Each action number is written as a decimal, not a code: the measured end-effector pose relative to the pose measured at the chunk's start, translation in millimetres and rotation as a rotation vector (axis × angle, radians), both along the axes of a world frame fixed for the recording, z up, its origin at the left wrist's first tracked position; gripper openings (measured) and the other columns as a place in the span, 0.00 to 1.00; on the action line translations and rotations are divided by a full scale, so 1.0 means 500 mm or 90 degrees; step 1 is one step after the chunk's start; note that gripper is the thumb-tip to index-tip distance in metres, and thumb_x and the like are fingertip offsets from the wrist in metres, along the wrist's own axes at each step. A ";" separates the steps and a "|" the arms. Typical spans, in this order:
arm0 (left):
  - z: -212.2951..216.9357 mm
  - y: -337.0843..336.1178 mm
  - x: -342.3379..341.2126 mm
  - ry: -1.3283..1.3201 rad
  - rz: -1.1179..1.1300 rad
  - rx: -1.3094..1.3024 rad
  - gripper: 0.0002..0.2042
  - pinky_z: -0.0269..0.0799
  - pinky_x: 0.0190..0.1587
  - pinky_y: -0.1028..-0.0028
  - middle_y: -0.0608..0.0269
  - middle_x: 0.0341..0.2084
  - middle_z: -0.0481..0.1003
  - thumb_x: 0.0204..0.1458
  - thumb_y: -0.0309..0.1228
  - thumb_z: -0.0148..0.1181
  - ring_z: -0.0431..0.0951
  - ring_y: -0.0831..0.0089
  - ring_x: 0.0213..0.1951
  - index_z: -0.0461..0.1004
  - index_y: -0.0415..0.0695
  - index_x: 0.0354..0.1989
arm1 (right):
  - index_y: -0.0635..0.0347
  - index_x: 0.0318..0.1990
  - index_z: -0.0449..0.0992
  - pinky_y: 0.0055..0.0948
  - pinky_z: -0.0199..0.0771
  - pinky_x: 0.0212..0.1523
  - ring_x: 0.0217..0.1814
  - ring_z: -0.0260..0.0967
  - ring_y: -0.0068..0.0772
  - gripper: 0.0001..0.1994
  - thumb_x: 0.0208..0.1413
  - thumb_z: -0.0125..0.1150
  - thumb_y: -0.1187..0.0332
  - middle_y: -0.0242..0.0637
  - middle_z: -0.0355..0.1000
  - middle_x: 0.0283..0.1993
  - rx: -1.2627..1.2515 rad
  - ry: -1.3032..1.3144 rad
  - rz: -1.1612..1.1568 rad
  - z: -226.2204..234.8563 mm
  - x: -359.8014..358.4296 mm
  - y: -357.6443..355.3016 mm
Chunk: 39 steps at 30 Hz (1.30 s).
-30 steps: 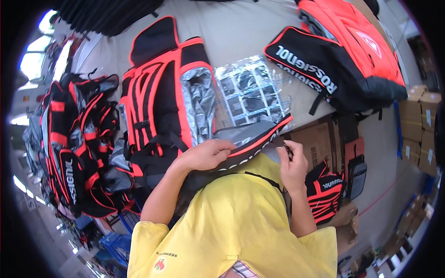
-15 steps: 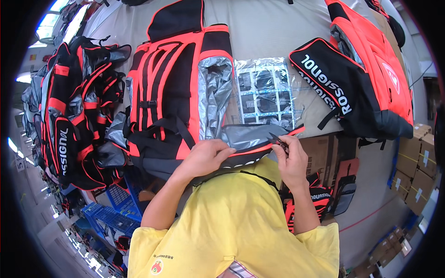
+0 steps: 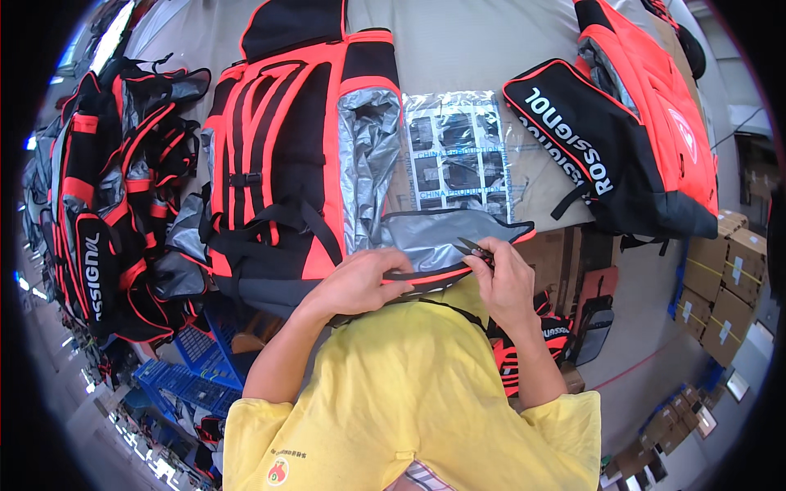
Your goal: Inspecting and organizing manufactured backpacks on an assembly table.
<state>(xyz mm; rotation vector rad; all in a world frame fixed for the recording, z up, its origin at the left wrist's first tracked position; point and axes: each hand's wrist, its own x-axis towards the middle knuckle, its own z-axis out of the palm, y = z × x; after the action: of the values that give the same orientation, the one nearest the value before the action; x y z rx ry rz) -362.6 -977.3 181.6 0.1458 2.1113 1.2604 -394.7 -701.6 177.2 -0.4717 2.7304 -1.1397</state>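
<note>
A large black and orange-red backpack lies on the table in front of me, its strap side up. From its near right side a flap with a silver-grey lining and orange-red edging hangs out towards me. My left hand is closed on the flap's near edge, thumb against bent fingers. In my right hand is a small pair of black thread snips, blades pointing left over the lining near the flap's right end. Whether the blades touch the fabric I cannot tell.
A clear plastic packet with dark pieces lies right of the backpack. Farther right rests another black and orange-red bag. A heap of similar bags is at the left. Below are blue crates and stacked cartons.
The view has shifted, so the table and bags appear a little farther left. The snips have moved slightly left with my right hand, and more silver lining shows. My left hand keeps its grip.
</note>
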 end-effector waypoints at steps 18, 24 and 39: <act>-0.088 -0.054 -0.053 -0.444 0.100 0.604 0.26 0.70 0.61 0.76 0.66 0.60 0.75 0.67 0.24 0.59 0.73 0.80 0.57 0.66 0.39 0.74 | 0.63 0.50 0.75 0.37 0.79 0.36 0.36 0.79 0.43 0.14 0.63 0.72 0.68 0.43 0.77 0.42 -0.014 0.132 -0.175 -0.018 0.114 -0.138; -0.081 -0.056 -0.050 -0.435 0.107 0.607 0.25 0.70 0.61 0.76 0.66 0.59 0.75 0.68 0.25 0.59 0.73 0.80 0.56 0.67 0.39 0.73 | 0.62 0.48 0.75 0.41 0.78 0.36 0.37 0.78 0.48 0.13 0.64 0.71 0.68 0.44 0.77 0.39 0.022 0.215 -0.126 -0.029 0.090 -0.138; 0.031 0.008 0.009 0.191 0.009 0.073 0.17 0.76 0.48 0.63 0.60 0.39 0.81 0.63 0.27 0.61 0.81 0.61 0.40 0.81 0.44 0.60 | 0.58 0.62 0.73 0.34 0.79 0.38 0.29 0.77 0.41 0.27 0.61 0.76 0.58 0.41 0.75 0.29 0.005 -0.157 0.014 0.099 -0.003 -0.046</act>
<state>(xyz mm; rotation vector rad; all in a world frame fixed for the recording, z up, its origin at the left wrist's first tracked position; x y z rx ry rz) -358.0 -973.4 196.9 0.3926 2.2911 1.4431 -396.2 -724.5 226.9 -0.3340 2.5113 -1.1014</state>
